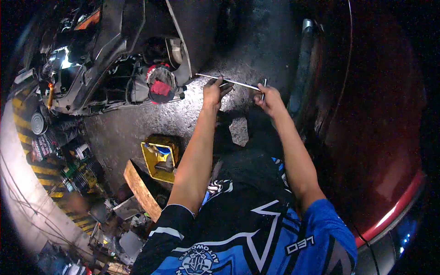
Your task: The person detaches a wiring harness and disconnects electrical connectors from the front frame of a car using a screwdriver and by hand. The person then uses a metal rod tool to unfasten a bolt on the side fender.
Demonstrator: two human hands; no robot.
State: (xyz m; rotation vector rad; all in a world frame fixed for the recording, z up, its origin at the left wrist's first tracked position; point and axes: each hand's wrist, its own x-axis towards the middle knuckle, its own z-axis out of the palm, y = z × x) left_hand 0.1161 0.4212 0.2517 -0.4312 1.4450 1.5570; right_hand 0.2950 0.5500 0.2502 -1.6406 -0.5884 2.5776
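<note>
A long, thin silver T-handle wrench (245, 85) lies level across both of my hands, its tip pointing left. My right hand (271, 99) is closed around the crossbar end. Along the shaft, my left hand (213, 93) holds it between thumb and fingers, some of which are partly stretched out. Beyond the tip is a dark vehicle body part (110, 59), with a red and black cloth-like item (160, 87) at its edge. The tip appears near the part's edge; whether it touches cannot be made out.
A red car body (385, 137) stands close on my right. At lower left are a yellow plastic container (165, 175), a wooden board (141, 190) and cluttered parts beside a yellow-and-black striped edge (39, 169). The dark floor (123, 128) looks wet.
</note>
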